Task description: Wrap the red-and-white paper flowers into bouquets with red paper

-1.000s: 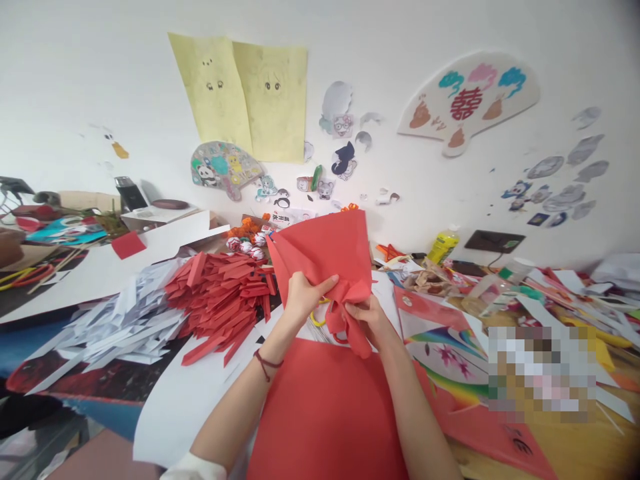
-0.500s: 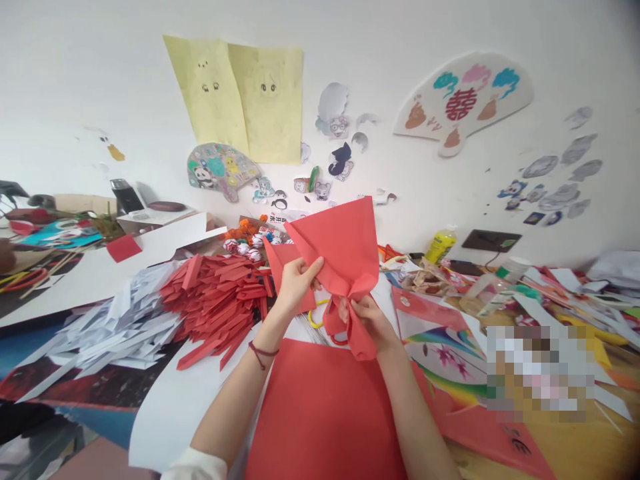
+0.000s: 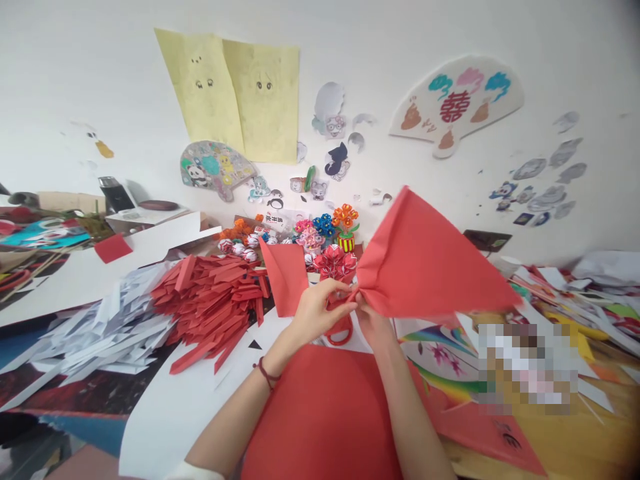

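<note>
A sheet of red paper (image 3: 425, 267) is gathered to a pinched point and fans out to the upper right. My left hand (image 3: 323, 308) pinches the gathered end between thumb and fingers. Right beside it, my right hand (image 3: 373, 321) grips the same bunched part from below. Under my hands show the red handles of a pair of scissors (image 3: 340, 331), partly hidden. A large flat red sheet (image 3: 325, 413) lies in front of me between my forearms. Another folded red paper piece (image 3: 287, 277) stands just beyond my left hand.
Piles of folded red paper strips (image 3: 210, 300) and white paper strips (image 3: 115, 327) lie at the left. Behind stand folded paper flowers (image 3: 345, 220) and a red-and-white bunch (image 3: 335, 261). A printed red packet (image 3: 450, 373) and paper scraps lie at the right.
The red paper has swung from upright to the right, spreading out to that side. My left hand has moved from its side to the gathered part. The flowers behind have come into view.
</note>
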The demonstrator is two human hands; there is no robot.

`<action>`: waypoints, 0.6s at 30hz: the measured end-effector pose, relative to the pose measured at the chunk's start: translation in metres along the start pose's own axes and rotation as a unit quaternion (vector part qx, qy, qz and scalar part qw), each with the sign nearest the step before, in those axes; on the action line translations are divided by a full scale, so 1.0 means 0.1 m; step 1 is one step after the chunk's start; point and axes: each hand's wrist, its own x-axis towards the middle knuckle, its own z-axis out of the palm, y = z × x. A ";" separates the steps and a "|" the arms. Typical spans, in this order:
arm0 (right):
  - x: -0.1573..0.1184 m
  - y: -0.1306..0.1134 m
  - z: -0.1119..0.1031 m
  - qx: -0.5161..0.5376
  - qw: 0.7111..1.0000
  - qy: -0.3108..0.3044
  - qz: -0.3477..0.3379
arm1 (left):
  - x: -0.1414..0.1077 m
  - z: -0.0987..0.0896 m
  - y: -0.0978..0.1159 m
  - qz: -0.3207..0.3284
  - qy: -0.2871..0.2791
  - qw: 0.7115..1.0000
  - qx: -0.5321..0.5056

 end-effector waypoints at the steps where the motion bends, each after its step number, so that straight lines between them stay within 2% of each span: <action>1: 0.00 -0.01 0.00 0.022 1.000 0.020 -0.007 | -0.02 0.01 -0.01 -0.002 -0.004 1.000 0.013; 4: 0.00 -0.03 0.03 0.100 0.992 0.069 -0.025 | -0.06 0.05 -0.05 -0.013 0.000 0.999 0.034; 8: 0.00 -0.02 0.05 0.115 0.991 0.071 -0.020 | -0.09 0.10 -0.10 -0.022 0.016 0.999 0.017; 14: 0.00 -0.01 0.05 0.081 0.996 0.019 0.009 | -0.09 0.14 -0.19 -0.079 0.018 0.992 -0.098; 18: 0.01 -0.02 0.05 0.082 0.996 0.039 0.003 | -0.08 0.11 -0.24 -0.114 -0.024 0.975 -0.190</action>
